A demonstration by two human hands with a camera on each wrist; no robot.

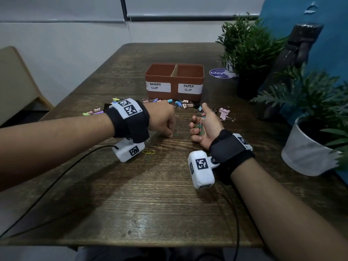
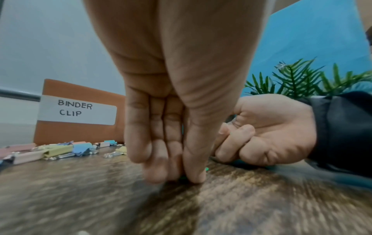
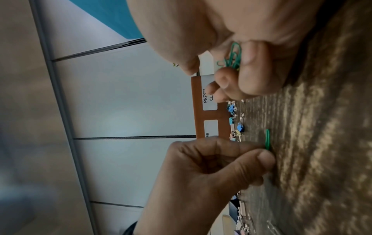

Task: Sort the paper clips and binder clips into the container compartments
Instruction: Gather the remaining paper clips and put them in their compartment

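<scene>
My left hand (image 1: 162,119) pinches a thin green wire paper clip (image 1: 176,134) flat on the grained wooden table (image 1: 169,194). My right hand (image 1: 204,127), palm up, cups a tangle of coloured paper clips (image 1: 199,126).

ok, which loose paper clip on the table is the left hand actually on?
The green paper clip, lying alone between the two hands. The left hand pinches its end against the table. The yellow-green clips by the left wrist lie untouched.

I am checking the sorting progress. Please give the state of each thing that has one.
Container: upright, open; both compartments look empty.
Left hand: fingers pinch green paper clip on table.
Right hand: palm up, holds bunch of paper clips.
Binder clips: loose on table, unsorted.
</scene>
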